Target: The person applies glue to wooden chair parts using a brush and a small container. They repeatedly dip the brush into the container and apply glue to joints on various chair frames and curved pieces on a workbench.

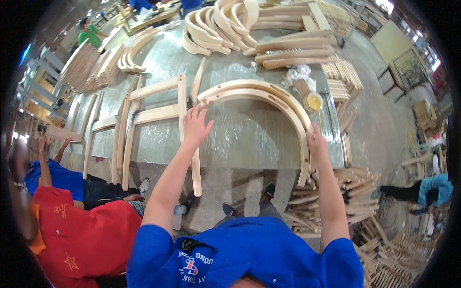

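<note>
A curved wooden chair rail (240, 93), with holes and slots along its face, arches over the table before me. A second curved band lies close along its outer side. My right hand (317, 145) is closed around the arch's right side, thumb near its edge. My left hand (196, 125) has its fingers spread over the arch's left end, where it meets a wooden chair frame (156, 114). The frame's near post (196, 173) hangs past the table's front edge. Whether the left fingers press on the post or the arch, I cannot tell.
A cup of yellow liquid (314, 101) stands by the right edge, near crumpled white plastic (300, 73). Curved rails (206, 33) are stacked at the back. Wooden parts (336, 197) pile up on the right. A person in red (96, 233) is close on my left.
</note>
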Demonstrator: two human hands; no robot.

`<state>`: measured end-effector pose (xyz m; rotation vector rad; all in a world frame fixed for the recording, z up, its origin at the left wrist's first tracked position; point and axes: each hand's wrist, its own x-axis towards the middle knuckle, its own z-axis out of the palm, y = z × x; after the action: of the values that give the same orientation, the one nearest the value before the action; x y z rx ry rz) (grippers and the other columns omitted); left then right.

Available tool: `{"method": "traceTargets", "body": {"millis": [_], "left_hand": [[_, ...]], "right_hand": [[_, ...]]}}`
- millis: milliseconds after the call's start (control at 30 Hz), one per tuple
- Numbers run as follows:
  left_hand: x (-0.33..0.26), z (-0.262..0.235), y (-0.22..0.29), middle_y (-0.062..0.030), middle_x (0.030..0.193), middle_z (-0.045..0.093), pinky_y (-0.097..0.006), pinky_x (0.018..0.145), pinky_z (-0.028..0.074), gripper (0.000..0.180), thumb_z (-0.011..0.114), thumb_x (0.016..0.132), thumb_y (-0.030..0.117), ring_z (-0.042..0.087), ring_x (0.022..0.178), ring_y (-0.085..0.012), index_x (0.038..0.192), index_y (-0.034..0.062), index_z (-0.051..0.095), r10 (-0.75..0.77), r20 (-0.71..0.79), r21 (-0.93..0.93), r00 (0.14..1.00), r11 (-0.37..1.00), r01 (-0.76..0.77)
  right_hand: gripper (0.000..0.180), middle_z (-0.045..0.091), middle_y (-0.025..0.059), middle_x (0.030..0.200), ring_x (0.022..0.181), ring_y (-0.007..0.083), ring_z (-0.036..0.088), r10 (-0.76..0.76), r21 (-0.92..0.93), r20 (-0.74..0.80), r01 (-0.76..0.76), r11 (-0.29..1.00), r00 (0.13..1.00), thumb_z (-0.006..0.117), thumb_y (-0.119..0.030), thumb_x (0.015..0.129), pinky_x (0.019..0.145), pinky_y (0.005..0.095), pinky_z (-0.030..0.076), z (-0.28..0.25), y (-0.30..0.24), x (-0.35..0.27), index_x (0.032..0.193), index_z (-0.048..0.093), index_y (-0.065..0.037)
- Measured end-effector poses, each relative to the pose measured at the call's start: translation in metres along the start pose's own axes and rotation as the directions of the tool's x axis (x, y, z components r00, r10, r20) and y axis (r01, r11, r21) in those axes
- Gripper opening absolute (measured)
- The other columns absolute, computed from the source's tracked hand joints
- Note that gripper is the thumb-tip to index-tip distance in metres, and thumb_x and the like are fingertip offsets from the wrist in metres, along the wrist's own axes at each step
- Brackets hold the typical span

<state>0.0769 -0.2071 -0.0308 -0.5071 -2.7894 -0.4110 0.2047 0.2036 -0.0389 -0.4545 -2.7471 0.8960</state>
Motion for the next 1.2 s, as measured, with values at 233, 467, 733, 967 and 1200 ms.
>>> {"method": "traceTargets", "body": {"millis": [233, 467, 733, 967, 1200], "left_hand": [[0.110, 0.018, -0.027, -0.0132, 0.139, 0.034, -0.052, 0.104, 0.026, 0.085, 0.068, 0.071, 0.047, 0.031, 0.129, -0.0354, 0.139, 0.0156, 0.028, -0.176, 0.288, 0.096, 0.941, 0.983, 0.155], [0.119, 0.043, -0.012, -0.0151, 0.128, 0.045, -0.051, 0.095, 0.037, 0.092, 0.073, 0.067, 0.045, 0.043, 0.120, -0.0341, 0.141, 0.0237, 0.023, -0.134, 0.331, 0.184, 0.934, 0.980, 0.075], [0.067, 0.052, 0.009, -0.0147, 0.119, 0.048, -0.050, 0.091, 0.037, 0.080, 0.070, 0.073, 0.037, 0.048, 0.111, -0.0350, 0.138, 0.0168, 0.027, -0.227, 0.298, 0.069, 0.927, 0.974, 0.216], [0.097, 0.024, 0.031, -0.0191, 0.132, 0.041, -0.044, 0.102, 0.029, 0.074, 0.066, 0.078, 0.040, 0.039, 0.123, -0.0349, 0.136, 0.0072, 0.033, -0.192, 0.469, -0.170, 0.862, 0.938, 0.302], [0.195, 0.081, 0.154, -0.0111, 0.103, 0.062, -0.034, 0.081, 0.046, 0.038, 0.058, 0.085, 0.031, 0.059, 0.092, -0.0211, 0.111, 0.0031, 0.058, -0.035, 0.379, -0.708, 0.925, 0.633, 0.313]], "right_hand": [[0.040, 0.060, 0.0192, 0.105, 0.087, 0.0371, 0.059, -0.110, 0.023, -0.076, 0.112, 0.993, 0.991, 0.048, -0.013, 0.087, 0.074, 0.0440, 0.048, 0.024, -0.007, 0.011, 0.126, 0.047, -0.008], [0.038, 0.061, 0.0165, 0.101, 0.084, 0.0329, 0.061, -0.180, -0.059, -0.160, 0.173, 0.983, 0.971, 0.052, -0.007, 0.084, 0.073, 0.0383, 0.048, 0.012, -0.010, 0.023, 0.122, 0.052, -0.010], [0.033, 0.062, 0.0145, 0.093, 0.078, 0.0242, 0.059, 0.064, 0.433, -0.114, -0.008, 0.901, 0.991, 0.053, -0.002, 0.085, 0.073, 0.0320, 0.046, 0.003, 0.028, -0.003, 0.117, 0.056, -0.006], [0.011, 0.057, 0.0106, 0.082, 0.076, 0.0219, 0.053, 0.053, 0.340, -0.491, 0.136, 0.930, 0.870, 0.056, -0.006, 0.084, 0.068, 0.0313, 0.043, -0.020, 0.063, 0.008, 0.092, 0.059, 0.000], [0.022, 0.056, 0.0098, 0.087, 0.075, 0.0214, 0.051, 0.240, 0.455, -0.455, -0.008, 0.890, 0.858, 0.066, -0.014, 0.078, 0.068, 0.0319, 0.044, -0.033, 0.105, 0.031, 0.094, 0.059, -0.001]]}}
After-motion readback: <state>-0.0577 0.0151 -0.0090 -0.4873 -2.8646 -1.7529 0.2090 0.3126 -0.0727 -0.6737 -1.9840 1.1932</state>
